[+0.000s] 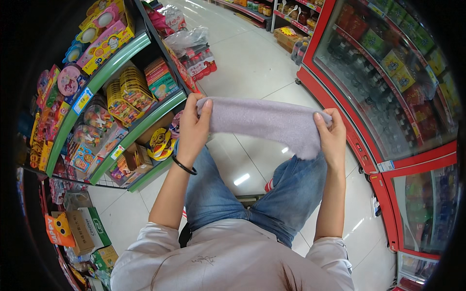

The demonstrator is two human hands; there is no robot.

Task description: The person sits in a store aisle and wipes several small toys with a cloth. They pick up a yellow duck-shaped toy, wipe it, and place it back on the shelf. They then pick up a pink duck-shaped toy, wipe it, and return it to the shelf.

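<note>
A pale lilac, fuzzy cloth (262,118) is stretched between my two hands, above my knees. My left hand (197,122) pinches its left end, the thumb lying on top near the upper corner. At the other end, my right hand (331,127) grips the upper right corner between thumb and fingers. The cloth's lower right part hangs down in a loose, rounded flap. A black band (184,166) circles my left wrist. Below the cloth are my legs in blue jeans (214,185), apart, with the tiled floor showing between them.
Green-edged shelves (120,145) of packaged sweets and toys stand at the left. Red-framed glass-door drink coolers (364,91) line the right. Wrapped bottle packs (200,63) sit on the floor ahead, left. Cardboard boxes (78,232) lie at the lower left. Jar shelves (296,16) stand farther off.
</note>
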